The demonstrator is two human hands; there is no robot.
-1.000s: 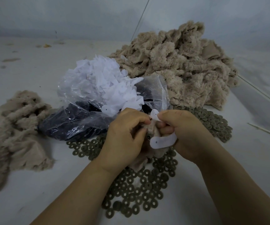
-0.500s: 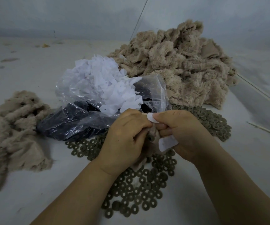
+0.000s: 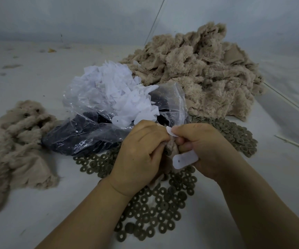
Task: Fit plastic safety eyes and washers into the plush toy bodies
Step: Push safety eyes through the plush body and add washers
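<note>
On my far left a small heap of tan plush bodies (image 3: 14, 146) lies on the pale tabletop (image 3: 28, 209), fur side up and rumpled. Just right of it sits a clear plastic bag (image 3: 94, 123), slumped open toward me; dark pieces fill its lower part and white paper tags (image 3: 120, 94) spill out of its top. I cannot tell from here whether the dark pieces are the eyes.

In front of the bag, olive-coloured washers (image 3: 156, 212) are scattered flat across the tabletop, running under my wrists.

My left hand (image 3: 139, 159) is curled tight, its fingers (image 3: 160, 141) clenched around the tan plush body (image 3: 172, 150) that I hold just above the washers. Only a bit of its fur shows between my two hands. My right hand (image 3: 206, 150) meets the left one, thumb and forefinger pinching a white tag (image 3: 171, 131) at the top of the plush body. A second white tag (image 3: 184, 159), with a small hole in it, sticks out below my right fingers.

More washers (image 3: 235, 135) are piled beyond my right hand. Behind them rises the large heap of plush bodies (image 3: 199, 74), and a thin pale stick (image 3: 294, 144) lies at the far right.
</note>
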